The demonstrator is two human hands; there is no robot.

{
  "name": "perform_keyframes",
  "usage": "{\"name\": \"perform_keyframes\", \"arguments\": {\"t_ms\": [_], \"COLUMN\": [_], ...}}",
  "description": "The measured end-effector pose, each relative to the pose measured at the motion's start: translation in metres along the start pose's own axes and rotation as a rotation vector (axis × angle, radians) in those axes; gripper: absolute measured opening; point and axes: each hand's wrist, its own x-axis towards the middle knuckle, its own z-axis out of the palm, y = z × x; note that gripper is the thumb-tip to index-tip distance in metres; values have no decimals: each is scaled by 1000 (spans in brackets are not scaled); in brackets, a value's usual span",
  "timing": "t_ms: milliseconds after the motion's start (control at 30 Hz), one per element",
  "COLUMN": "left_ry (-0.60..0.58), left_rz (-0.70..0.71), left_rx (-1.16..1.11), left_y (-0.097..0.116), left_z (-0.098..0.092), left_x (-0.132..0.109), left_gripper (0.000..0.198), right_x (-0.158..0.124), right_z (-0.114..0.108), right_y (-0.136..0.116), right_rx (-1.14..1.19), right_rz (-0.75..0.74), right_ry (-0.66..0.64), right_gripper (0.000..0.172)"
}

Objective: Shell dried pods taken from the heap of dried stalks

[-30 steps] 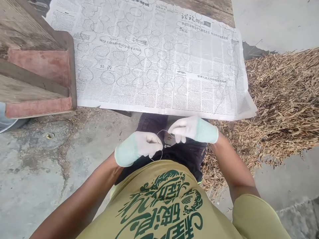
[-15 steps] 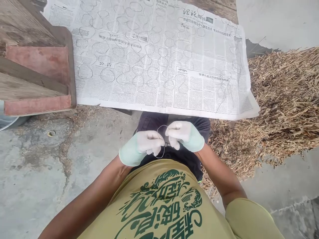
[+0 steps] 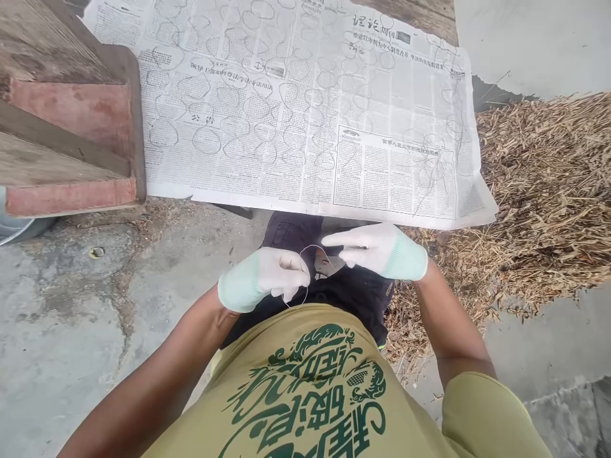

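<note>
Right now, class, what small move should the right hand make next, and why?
Perhaps close the right hand on the thin wire: the left hand pinches it, while the right fingers look parted near its upper curve, so that side may be unsupported.

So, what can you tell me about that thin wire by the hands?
The wire is thin and pale, and looks like bent metal, though its material can't be confirmed. It is pinched in the gloved left hand, above the dark trousers. One part arches toward the gloved right hand; another curves below the left hand. Whether the right hand touches it is unclear.
</note>
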Motion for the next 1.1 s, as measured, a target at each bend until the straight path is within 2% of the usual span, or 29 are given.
{"name": "perform_keyframes", "arguments": {"t_ms": [133,233,400,667,833,933,1100], "left_ry": [-51,-50,-51,-102,-116,-123,-80], "left_rz": [2,7,49,58,39,48,79], "left_rx": [27,34,5,-52,-78,-84,-81], "left_y": [1,1,-7,-11,-16,-19,-20], "left_z": [-1,-3,-7,-14,-17,-16,-13], "left_x": [-2,-2,2,7,14,16,15], "left_gripper": [14,13,14,17,19,18,15], "right_x": [10,19,25,31,32,36,43], "right_z": [1,2,1,1,-4,-4,6], "right_y": [3,1,-3,2,-4,-11,-15], "right_rx": [-121,-149,-158,-190,-228,-210,-265], "right_rz": [-183,-252,-234,-251,-285,-238,-165], "right_ry": [-158,-242,-273,-357,-374,-377,-385], "right_gripper": [25,23,18,21,23,22,34]}}
